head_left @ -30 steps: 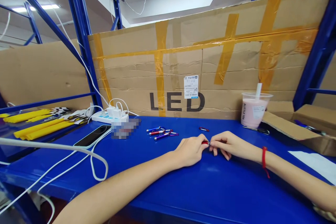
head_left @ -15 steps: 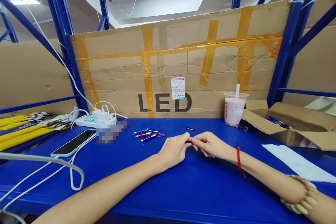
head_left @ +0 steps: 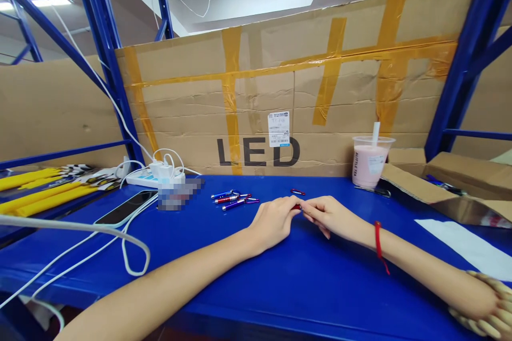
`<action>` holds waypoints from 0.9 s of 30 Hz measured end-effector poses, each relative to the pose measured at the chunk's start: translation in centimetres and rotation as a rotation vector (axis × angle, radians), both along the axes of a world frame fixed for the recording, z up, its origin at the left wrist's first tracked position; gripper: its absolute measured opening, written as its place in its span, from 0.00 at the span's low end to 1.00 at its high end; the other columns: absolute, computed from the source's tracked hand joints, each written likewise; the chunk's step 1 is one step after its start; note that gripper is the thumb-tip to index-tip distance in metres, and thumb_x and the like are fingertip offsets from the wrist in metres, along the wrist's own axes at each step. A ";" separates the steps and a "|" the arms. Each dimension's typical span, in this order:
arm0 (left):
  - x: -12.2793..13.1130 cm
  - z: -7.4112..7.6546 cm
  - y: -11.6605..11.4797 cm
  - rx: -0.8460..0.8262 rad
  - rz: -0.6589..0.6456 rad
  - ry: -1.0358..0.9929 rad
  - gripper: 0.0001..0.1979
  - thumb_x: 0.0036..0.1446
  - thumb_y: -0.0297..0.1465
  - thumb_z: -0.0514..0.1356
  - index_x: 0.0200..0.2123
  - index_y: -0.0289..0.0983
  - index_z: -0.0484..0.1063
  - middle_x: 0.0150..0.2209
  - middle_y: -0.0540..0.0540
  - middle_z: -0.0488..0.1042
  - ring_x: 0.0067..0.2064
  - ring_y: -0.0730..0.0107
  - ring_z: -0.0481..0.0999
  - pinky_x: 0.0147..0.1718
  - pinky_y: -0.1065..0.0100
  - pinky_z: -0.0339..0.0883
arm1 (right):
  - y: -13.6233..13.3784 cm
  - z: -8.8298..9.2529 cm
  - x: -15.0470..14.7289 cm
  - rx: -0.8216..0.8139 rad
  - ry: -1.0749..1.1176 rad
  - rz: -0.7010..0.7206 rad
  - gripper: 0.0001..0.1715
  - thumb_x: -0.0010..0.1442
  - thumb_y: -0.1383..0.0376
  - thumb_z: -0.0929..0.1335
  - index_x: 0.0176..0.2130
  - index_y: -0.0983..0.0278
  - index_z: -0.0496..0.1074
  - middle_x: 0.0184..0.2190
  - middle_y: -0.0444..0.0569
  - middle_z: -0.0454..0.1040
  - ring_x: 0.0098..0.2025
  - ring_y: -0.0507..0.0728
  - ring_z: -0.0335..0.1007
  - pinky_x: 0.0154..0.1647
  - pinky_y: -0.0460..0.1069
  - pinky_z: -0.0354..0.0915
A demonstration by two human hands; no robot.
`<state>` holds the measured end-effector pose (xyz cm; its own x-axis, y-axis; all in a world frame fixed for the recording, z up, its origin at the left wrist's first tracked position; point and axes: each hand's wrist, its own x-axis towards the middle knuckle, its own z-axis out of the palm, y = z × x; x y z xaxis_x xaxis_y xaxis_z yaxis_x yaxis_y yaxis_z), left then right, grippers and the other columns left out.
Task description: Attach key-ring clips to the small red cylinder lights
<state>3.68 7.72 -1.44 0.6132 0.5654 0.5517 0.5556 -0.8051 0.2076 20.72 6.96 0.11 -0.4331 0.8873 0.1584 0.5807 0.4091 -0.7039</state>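
Observation:
My left hand is closed around a small red keychain flashlight, most of it hidden by the fingers. Thumb and fingers of my right hand pinch its right end, so both hands meet over the blue tabletop. Just beyond them lies a small red carabiner clip. To the left of my left hand rest several slim metal keychain flashlights with clips, among them a red one and a purple-blue one.
A pink drink cup with a straw stands back right, beside an open cardboard box and white paper. At left are a phone, white cables, a power strip and yellow-wrapped items. A large cardboard sheet closes the back.
The view has shifted slightly, so the scene sits further right. Both hands stay together on the red flashlight, with only small finger movement.

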 end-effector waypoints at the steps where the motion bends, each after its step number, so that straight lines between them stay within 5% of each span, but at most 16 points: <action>1: 0.0 0.0 0.0 -0.005 0.018 0.011 0.07 0.60 0.23 0.49 0.41 0.37 0.62 0.39 0.52 0.65 0.42 0.75 0.64 0.40 0.77 0.58 | 0.0 -0.1 0.0 0.001 -0.016 -0.009 0.29 0.54 0.45 0.55 0.20 0.66 0.57 0.11 0.41 0.57 0.13 0.48 0.56 0.19 0.42 0.52; 19: 0.3 0.3 -0.3 -0.065 0.150 0.091 0.06 0.62 0.26 0.47 0.40 0.38 0.62 0.38 0.53 0.65 0.38 0.72 0.66 0.36 0.72 0.62 | 0.1 0.1 -0.1 0.093 -0.139 -0.075 0.27 0.56 0.48 0.55 0.23 0.66 0.64 0.13 0.41 0.61 0.14 0.47 0.58 0.21 0.42 0.54; 27: 0.4 0.4 -0.4 -0.087 0.241 0.168 0.05 0.62 0.29 0.47 0.41 0.37 0.59 0.38 0.52 0.65 0.38 0.64 0.67 0.33 0.66 0.65 | 0.1 0.5 0.2 0.333 -0.237 -0.214 0.23 0.54 0.49 0.59 0.24 0.63 0.68 0.16 0.42 0.65 0.18 0.48 0.58 0.21 0.42 0.51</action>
